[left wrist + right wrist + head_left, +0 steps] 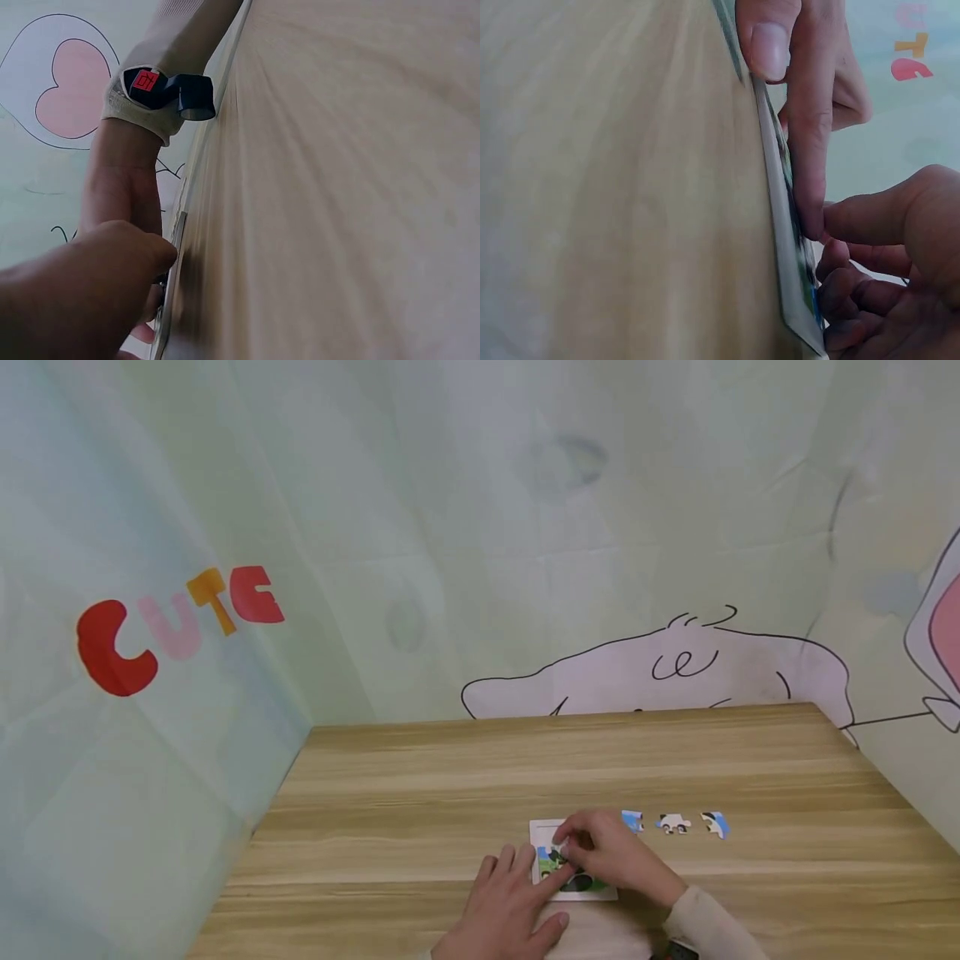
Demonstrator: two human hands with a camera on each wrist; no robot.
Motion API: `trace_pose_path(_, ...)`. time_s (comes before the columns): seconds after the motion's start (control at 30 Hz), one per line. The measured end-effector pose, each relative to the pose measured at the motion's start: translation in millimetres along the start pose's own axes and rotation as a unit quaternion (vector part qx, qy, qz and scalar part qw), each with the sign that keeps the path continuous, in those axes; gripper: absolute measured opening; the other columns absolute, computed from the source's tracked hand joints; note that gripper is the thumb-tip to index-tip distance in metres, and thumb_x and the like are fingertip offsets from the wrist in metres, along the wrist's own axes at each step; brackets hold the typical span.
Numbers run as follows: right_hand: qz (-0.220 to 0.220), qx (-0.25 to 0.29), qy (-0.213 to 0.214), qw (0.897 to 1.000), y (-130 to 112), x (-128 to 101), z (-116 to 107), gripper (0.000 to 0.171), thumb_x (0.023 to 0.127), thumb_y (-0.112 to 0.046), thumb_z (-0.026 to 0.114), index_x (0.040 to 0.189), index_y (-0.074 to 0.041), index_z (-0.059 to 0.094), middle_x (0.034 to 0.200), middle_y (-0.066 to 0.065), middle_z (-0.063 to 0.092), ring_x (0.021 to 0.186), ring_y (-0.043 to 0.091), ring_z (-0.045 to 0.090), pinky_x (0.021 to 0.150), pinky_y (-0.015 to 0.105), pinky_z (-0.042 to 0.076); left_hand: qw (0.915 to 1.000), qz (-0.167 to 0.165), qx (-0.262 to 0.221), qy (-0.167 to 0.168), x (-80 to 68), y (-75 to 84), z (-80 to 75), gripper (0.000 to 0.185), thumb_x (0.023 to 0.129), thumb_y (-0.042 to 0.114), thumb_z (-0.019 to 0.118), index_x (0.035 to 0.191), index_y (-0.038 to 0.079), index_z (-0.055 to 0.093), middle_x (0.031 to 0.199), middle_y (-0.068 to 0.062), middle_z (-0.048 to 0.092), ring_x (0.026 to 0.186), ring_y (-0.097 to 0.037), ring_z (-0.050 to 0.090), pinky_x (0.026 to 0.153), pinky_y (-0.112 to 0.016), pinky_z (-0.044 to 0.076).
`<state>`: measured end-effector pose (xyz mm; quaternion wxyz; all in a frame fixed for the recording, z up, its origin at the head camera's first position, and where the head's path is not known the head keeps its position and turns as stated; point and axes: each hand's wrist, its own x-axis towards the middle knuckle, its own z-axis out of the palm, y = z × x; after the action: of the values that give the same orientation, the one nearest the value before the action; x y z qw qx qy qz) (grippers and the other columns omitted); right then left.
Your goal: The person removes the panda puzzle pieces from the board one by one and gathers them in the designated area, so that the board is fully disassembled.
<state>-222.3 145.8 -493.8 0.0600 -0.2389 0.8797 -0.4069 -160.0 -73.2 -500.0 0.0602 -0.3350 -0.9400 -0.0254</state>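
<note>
A small jigsaw puzzle in a white tray (592, 896) lies on the table, its picture green, black and blue. My left hand (504, 906) rests at its left side; the straight index finger presses on the picture, and the thumb lies near the front edge. From the right, my right hand (611, 853) reaches over the tray with thumb and fingers curled together around a puzzle piece, mostly hidden by the fingertips. In the right wrist view, the right thumb meets the left index fingertip above the tray's rim (778, 217).
Three loose puzzle pieces lie right of the tray: a blue one (634, 821) partly behind the right hand, one with a panda face (674, 824), and a blue, black and white one (717, 824). The wooden table (420, 793) backs onto a printed curtain (420, 527).
</note>
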Motion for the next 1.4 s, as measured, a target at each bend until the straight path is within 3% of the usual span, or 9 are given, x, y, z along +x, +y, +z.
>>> trace_pose_path(0.13, 0.022, 0.006, -0.005, 1.0, 0, 0, 0, 0.013, 0.1, -0.008, 0.068, 0.1, -0.015, 0.079, 0.082, -0.006, 0.067, 0.072, 0.004, 0.055, 0.067, 0.023, 0.045, 0.9997, 0.003, -0.017, -0.014, -3.4, -2.0, 2.6, 0.055, 0.109, 0.065, 0.039, 0.16, 0.048, 0.047, 0.114, 0.0, 0.052, 0.097, -0.017, 0.041, 0.078, -0.035, 0.034)
trace_pose_path(0.4, 0.06, 0.046, -0.025, 0.997, -1, 1, -3, 0.018, 0.103, -0.006, 0.062, 0.1, -0.013, 0.079, 0.093, -0.001, 0.072, 0.083, 0.013, 0.059, 0.073, 0.026, 0.046, 0.9976, -0.023, -0.054, -0.036, -9.9, 0.1, 13.6, 0.058, 0.11, 0.07, 0.027, 0.165, 0.052, 0.033, 0.152, -0.009, 0.051, 0.133, -0.032, 0.049, 0.094, -0.051, 0.042)
trace_pose_path(0.57, 0.069, 0.061, -0.029, 0.995, -4, 2, -3, 0.017, 0.102, -0.005, 0.062, 0.099, -0.013, 0.077, 0.092, -0.001, 0.071, 0.084, 0.015, 0.058, 0.075, 0.027, 0.046, 0.9981, -0.025, -0.05, -0.025, -10.6, 1.1, 14.5, 0.057, 0.11, 0.069, 0.028, 0.164, 0.052, 0.036, 0.149, -0.008, 0.051, 0.129, -0.03, 0.049, 0.092, -0.051, 0.041)
trace_pose_path(0.8, 0.072, 0.098, -0.029, 0.992, -5, 2, -3, 0.004, 0.099, -0.01, 0.071, 0.099, -0.01, 0.075, 0.089, 0.0, 0.07, 0.079, 0.016, 0.06, 0.067, 0.026, 0.046, 0.9994, -0.019, -0.028, -0.006, -11.4, 0.4, 13.7, 0.056, 0.11, 0.067, 0.031, 0.162, 0.051, 0.041, 0.144, -0.005, 0.052, 0.125, -0.027, 0.048, 0.089, -0.05, 0.04)
trace_pose_path(1.17, 0.084, 0.147, -0.003, 0.986, -5, 3, 1, 0.004, 0.094, -0.008, 0.078, 0.094, -0.004, 0.076, 0.082, 0.001, 0.072, 0.077, 0.016, 0.062, 0.067, 0.025, 0.047, 0.9977, -0.032, -0.043, -0.041, -9.8, 2.0, 8.1, 0.057, 0.11, 0.067, 0.032, 0.163, 0.049, 0.041, 0.149, -0.006, 0.05, 0.132, -0.031, 0.048, 0.095, -0.056, 0.042)
trace_pose_path(1.4, 0.15, 0.197, 0.047, 0.968, -10, 2, -2, 0.007, 0.096, -0.008, 0.077, 0.101, -0.004, 0.077, 0.097, 0.004, 0.078, 0.09, 0.017, 0.067, 0.084, 0.035, 0.056, 0.9991, -0.024, -0.028, -0.022, -9.7, 2.8, 9.4, 0.056, 0.11, 0.065, 0.034, 0.164, 0.05, 0.039, 0.147, -0.007, 0.053, 0.127, -0.029, 0.05, 0.092, -0.055, 0.043)
